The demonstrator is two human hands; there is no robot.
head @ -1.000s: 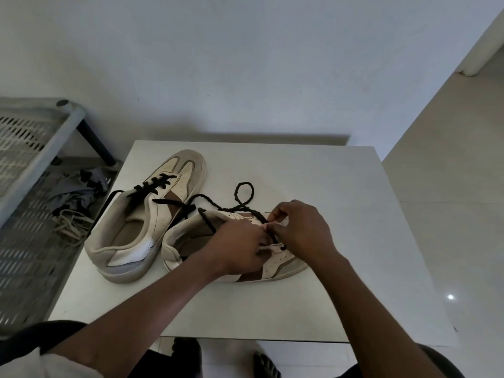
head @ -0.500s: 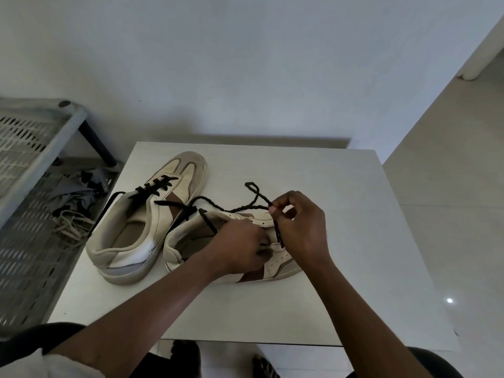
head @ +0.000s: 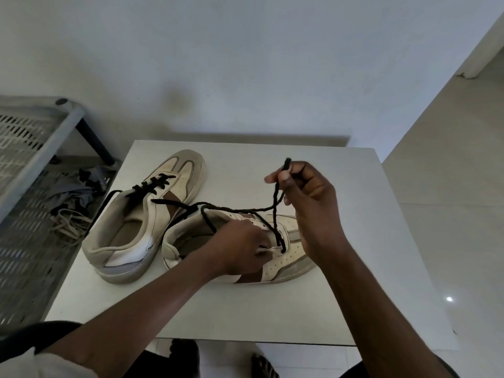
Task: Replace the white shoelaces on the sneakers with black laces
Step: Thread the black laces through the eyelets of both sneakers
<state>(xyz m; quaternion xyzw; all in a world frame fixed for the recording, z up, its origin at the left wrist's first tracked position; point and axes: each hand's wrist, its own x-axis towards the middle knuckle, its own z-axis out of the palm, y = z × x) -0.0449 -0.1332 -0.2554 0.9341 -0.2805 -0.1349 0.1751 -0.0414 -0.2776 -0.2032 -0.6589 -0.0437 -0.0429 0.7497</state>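
Grip, right hand [head: 308, 203]: thumb and fingers pinch the lace [head: 275, 205] just below its tip, held up above the table [head: 354, 241]. The tip sticks out above the fingers.

Grip, left hand [head: 242, 249]: fingers curl on the upper of the sneaker [head: 296, 259], at the eyelet row, and hold it down.

Item 1, lace: black, twisted. From the right hand it drops to an eyelet near the toe, just beside the left fingertips. A 2nd strand runs level from under the right hand back over the collar, toward the left edge.

Item 2, sneaker: cream with brown panels, on its sole at the middle of the table, toe toward the right edge. Most eyelets show no lace.

Item 3, 2nd sneaker [head: 141, 214]: same colours, at the left edge, toe toward the far edge, touching the heel of item 2. A 2nd lace [head: 152, 184], black, crosses its eyelets; 1 end hangs over the left edge.

Item 4, rack [head: 27, 241]: grey slatted metal, left of the table. On it lie pale laces [head: 68, 222] in a loose heap and a grey cloth [head: 71, 192].
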